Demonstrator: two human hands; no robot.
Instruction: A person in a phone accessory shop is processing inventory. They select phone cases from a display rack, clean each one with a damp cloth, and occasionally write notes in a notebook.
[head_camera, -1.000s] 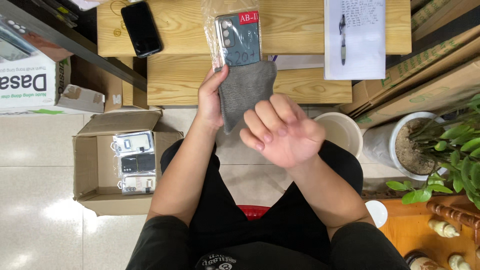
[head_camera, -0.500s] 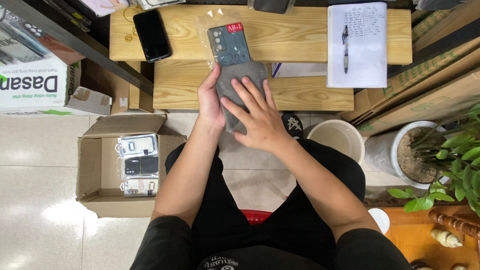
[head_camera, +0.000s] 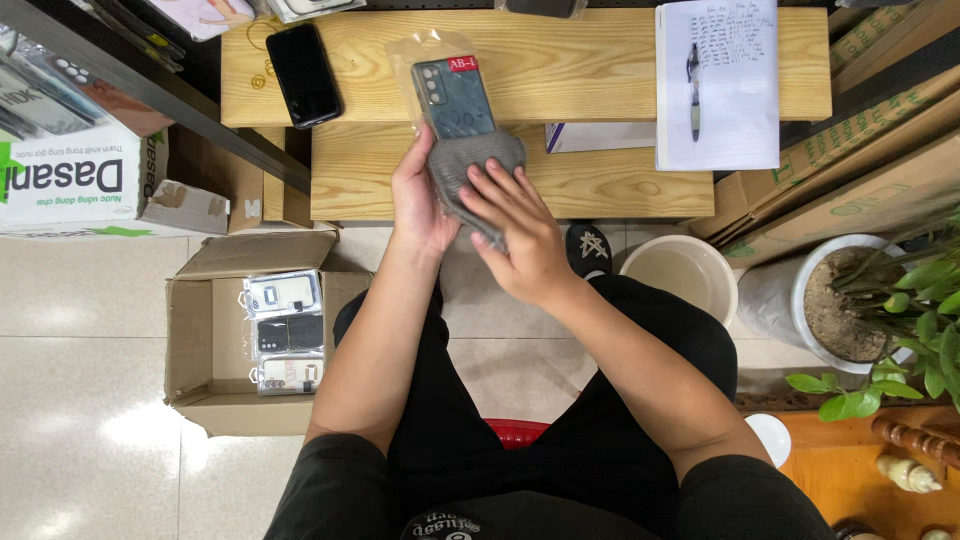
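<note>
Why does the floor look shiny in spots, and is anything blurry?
Head view: overhead light glares off the glossy floor tiles in pale patches beside the cardboard box. The clear bag around the phone case shows faint sheen too. Both hands, left hand and right hand, on the grey cloth, look sharp; shadows are soft.

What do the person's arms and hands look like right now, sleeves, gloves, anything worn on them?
Both hands are bare: no gloves, rings, watch or bands show on the left hand or the right hand. Forearms are uncovered down to the elbows. Short black sleeves cover the upper arms, part of a black top with a small pale print at the chest. No cables or markings are visible on either arm.
</note>
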